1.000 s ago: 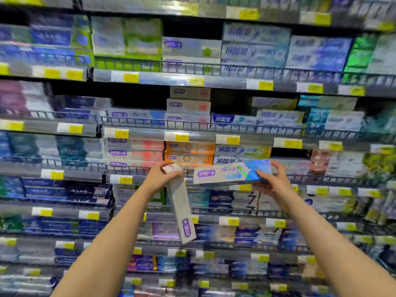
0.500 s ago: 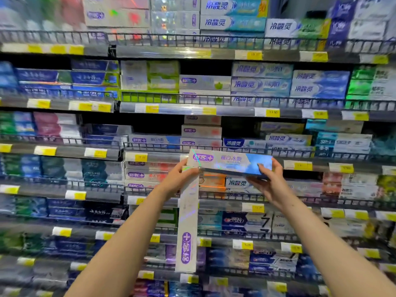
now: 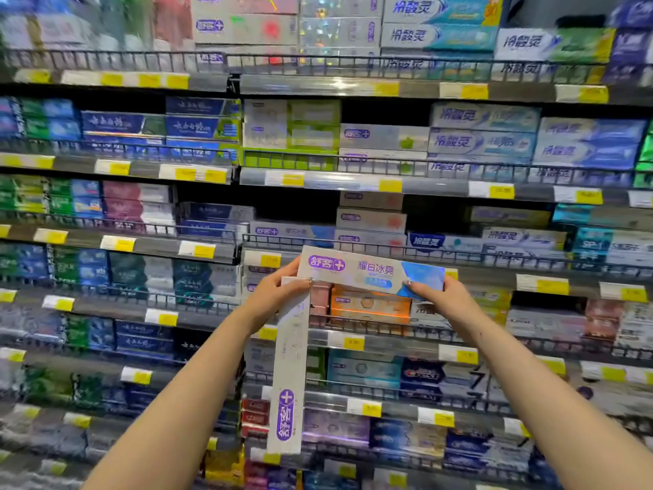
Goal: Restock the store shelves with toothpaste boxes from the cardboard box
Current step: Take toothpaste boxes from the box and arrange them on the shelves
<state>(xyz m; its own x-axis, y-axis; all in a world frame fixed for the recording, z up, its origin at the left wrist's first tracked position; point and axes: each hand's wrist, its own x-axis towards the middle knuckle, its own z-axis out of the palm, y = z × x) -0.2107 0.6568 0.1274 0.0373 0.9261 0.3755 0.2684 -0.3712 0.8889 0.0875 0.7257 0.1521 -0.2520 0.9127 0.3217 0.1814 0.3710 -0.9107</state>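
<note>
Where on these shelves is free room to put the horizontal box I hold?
Free: the dark gap above the shelved white-and-blue toothpaste box, left of the stack of white boxes; also the gap right of that stack. Other rows look packed. Left hand grips a hanging white box; right hand the horizontal box.

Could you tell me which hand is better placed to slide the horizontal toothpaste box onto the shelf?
Right. The right hand holds only the horizontal box; the left hand also holds a hanging box.
</note>
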